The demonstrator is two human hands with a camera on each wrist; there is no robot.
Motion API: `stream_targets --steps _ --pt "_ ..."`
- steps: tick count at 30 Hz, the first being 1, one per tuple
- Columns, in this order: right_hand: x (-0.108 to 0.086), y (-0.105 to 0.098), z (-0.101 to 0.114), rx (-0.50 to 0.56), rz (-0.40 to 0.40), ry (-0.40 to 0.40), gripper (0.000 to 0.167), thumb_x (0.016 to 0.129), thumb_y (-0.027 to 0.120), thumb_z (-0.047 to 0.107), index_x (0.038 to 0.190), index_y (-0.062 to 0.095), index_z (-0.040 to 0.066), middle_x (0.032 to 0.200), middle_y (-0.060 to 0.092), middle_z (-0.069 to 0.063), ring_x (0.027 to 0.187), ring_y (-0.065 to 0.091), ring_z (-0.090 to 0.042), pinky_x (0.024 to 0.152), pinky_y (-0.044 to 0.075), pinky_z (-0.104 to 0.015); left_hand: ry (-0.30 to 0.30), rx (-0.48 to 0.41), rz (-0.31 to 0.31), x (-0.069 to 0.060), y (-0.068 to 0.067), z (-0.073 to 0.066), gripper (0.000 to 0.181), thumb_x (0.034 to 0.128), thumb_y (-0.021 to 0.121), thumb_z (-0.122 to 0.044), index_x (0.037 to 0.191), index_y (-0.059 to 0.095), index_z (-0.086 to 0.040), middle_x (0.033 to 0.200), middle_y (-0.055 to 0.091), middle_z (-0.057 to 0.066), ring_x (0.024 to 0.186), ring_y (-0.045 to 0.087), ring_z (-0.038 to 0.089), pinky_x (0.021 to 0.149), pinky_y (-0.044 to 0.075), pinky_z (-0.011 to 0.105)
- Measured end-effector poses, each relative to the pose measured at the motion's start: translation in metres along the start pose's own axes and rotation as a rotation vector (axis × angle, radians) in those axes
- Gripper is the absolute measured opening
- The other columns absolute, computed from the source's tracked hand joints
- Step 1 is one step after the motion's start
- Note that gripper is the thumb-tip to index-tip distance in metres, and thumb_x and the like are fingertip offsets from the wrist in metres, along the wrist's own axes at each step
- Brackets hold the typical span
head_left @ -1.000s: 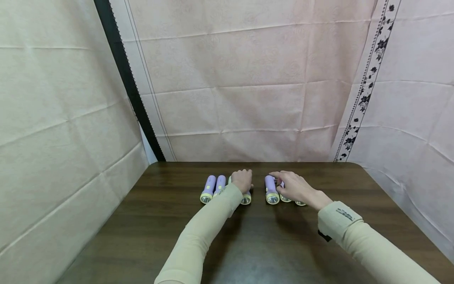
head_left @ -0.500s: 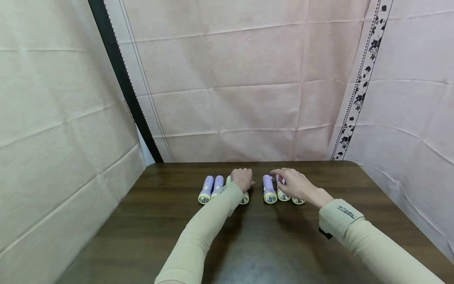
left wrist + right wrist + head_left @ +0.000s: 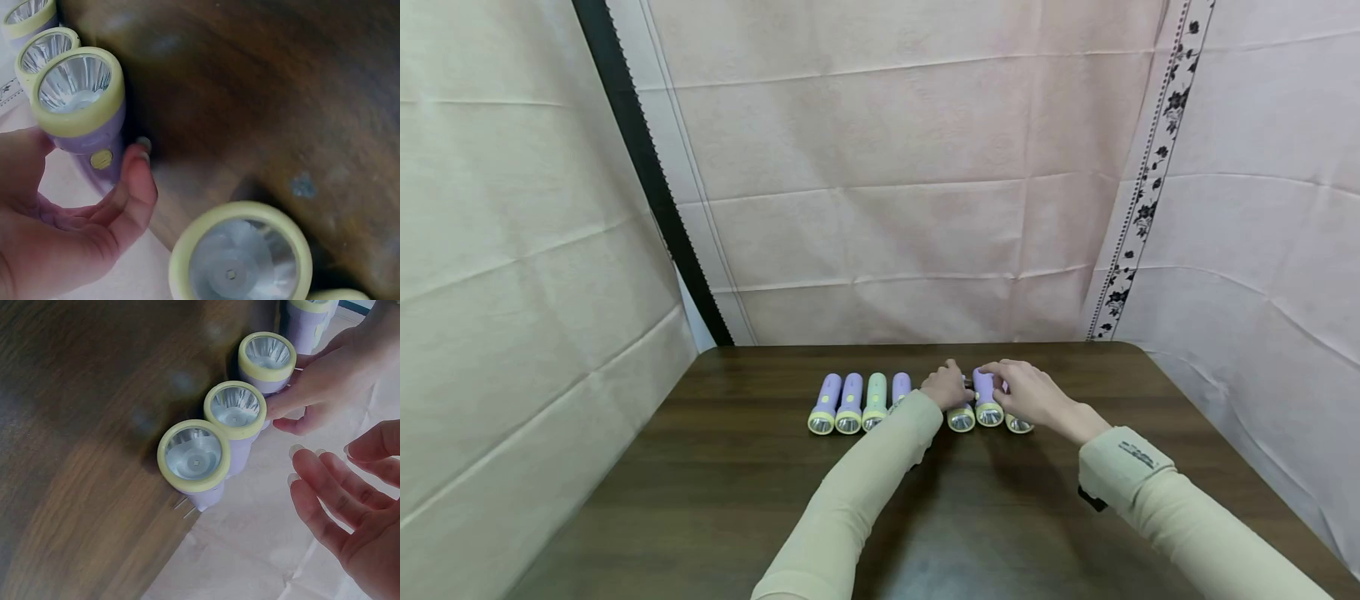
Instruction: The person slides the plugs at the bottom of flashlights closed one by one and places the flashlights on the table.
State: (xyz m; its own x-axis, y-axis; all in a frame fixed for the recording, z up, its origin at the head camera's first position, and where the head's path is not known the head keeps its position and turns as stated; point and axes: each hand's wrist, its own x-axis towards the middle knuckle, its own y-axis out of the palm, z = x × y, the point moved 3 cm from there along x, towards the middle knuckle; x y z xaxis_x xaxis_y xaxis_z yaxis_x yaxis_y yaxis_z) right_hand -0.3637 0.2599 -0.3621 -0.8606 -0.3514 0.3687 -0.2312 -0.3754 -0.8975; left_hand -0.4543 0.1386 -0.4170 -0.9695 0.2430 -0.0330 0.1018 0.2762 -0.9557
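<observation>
In the head view my left hand (image 3: 946, 387) is at the leftmost of three flashlights on the right. In the left wrist view its thumb and curled fingers go round the lilac body of this flashlight (image 3: 78, 100), below its pale yellow rim. The middle lilac flashlight (image 3: 235, 412) and the rightmost flashlight (image 3: 195, 456) lie close beside it; two thin metal prongs stick out at the rightmost one. My right hand (image 3: 1032, 392) hovers over these two with loosely bent fingers. In the right wrist view a gap shows between its fingertips and the flashlights.
Left of my hands lie two lilac flashlights (image 3: 850, 404), a green flashlight (image 3: 876, 396) and another lilac flashlight (image 3: 901, 386), partly covered by my left arm. All are on a dark wooden table (image 3: 700, 500). Pale cloth (image 3: 880, 208) hangs behind and at the sides.
My left hand has moved right, from the left row of flashlights to the leftmost one of the right group. The right hand stays over its flashlights. The head view has turned slightly right.
</observation>
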Motion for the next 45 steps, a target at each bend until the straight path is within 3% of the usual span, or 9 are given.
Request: stream_targets --steps 6,10,15,22,26,33,45 --pt "-0.002 0.005 -0.003 0.005 -0.016 -0.002 0.043 0.081 0.059 0.000 0.124 0.062 0.003 0.073 0.056 0.003 0.062 0.046 -0.008 0.054 0.037 -0.024 -0.034 -0.130 0.003 0.002 -0.002 0.011 0.060 0.0853 0.071 -0.035 0.130 0.042 -0.008 0.113 0.063 0.014 0.101 0.064 0.029 0.083 0.052 0.038" --pt "-0.003 0.004 -0.007 0.017 -0.024 0.001 0.053 0.082 0.060 0.000 0.134 0.055 0.005 0.077 0.059 0.002 0.065 0.048 -0.009 0.056 0.038 -0.026 -0.009 -0.169 -0.019 0.000 -0.014 0.015 0.055 0.0838 0.072 -0.033 0.125 0.046 -0.007 0.110 0.063 0.014 0.098 0.064 0.028 0.081 0.052 0.038" --pt "-0.002 -0.003 -0.009 0.020 -0.026 0.007 0.060 0.084 0.058 0.001 0.142 0.047 0.008 0.079 0.061 0.002 0.066 0.050 -0.009 0.056 0.039 -0.026 0.106 -0.171 -0.064 -0.005 -0.033 0.012 0.053 0.0835 0.072 -0.032 0.124 0.049 -0.006 0.105 0.064 0.010 0.092 0.064 0.024 0.077 0.052 0.034" --pt "0.000 -0.011 -0.007 0.004 -0.071 -0.022 0.063 0.083 0.059 -0.001 0.144 0.042 0.005 0.081 0.064 -0.001 0.067 0.053 -0.010 0.058 0.043 -0.030 0.330 -0.146 -0.145 -0.008 -0.052 0.005 0.042 0.0831 0.073 -0.028 0.117 0.055 -0.009 0.099 0.065 0.005 0.080 0.064 0.017 0.066 0.051 0.028" --pt "-0.002 -0.009 -0.007 -0.002 -0.073 -0.025 0.065 0.082 0.060 0.000 0.144 0.041 0.004 0.082 0.063 -0.003 0.066 0.050 -0.011 0.057 0.041 -0.029 0.404 -0.127 -0.166 -0.010 -0.051 0.005 0.041 0.0822 0.075 -0.024 0.115 0.054 -0.010 0.098 0.065 0.004 0.080 0.064 0.017 0.065 0.049 0.027" --pt "-0.005 0.002 -0.009 -0.008 -0.028 -0.012 0.066 0.081 0.060 0.002 0.144 0.043 0.008 0.079 0.056 0.000 0.064 0.044 -0.010 0.054 0.036 -0.025 0.437 -0.130 -0.158 -0.012 -0.042 0.010 0.040 0.0808 0.075 -0.019 0.112 0.051 -0.012 0.100 0.065 0.003 0.084 0.063 0.017 0.067 0.049 0.027" --pt "-0.002 -0.003 -0.005 0.069 -0.023 -0.040 0.071 0.076 0.061 -0.002 0.144 0.043 0.006 0.068 0.051 0.002 0.058 0.042 -0.007 0.050 0.033 -0.022 0.511 -0.206 -0.213 -0.015 -0.045 0.014 0.039 0.0831 0.072 -0.017 0.117 0.053 -0.011 0.099 0.067 0.005 0.084 0.065 0.015 0.068 0.050 0.025"
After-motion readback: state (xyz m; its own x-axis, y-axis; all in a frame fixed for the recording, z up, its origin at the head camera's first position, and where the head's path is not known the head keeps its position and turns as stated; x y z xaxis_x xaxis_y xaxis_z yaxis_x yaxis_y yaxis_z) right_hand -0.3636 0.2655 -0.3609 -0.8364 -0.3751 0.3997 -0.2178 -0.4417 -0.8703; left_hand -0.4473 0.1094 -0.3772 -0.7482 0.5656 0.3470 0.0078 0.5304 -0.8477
